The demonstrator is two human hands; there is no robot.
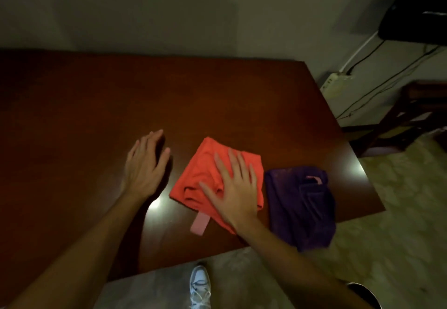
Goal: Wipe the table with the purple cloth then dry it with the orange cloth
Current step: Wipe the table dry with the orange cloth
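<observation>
Person seen from above: both forearms bare to the frame edge with no sleeves visible, left hand [145,166] and right hand [233,187] ungloved, one white laced sneaker [200,287] below.

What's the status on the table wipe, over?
Right hand flat, pressing the orange cloth on the table. Left hand open, on bare wood. Purple cloth set aside at right edge, overhanging. Nothing in the way.

Right hand [232,187] covers near-right part of orange cloth [205,170], motion-blurred. Both forearms cut off at bottom edge. Table [96,103] runs off left edge. Dark thing [416,6] top right cropped, too dim to ID. Shoe [199,287] clipped at bottom.
</observation>
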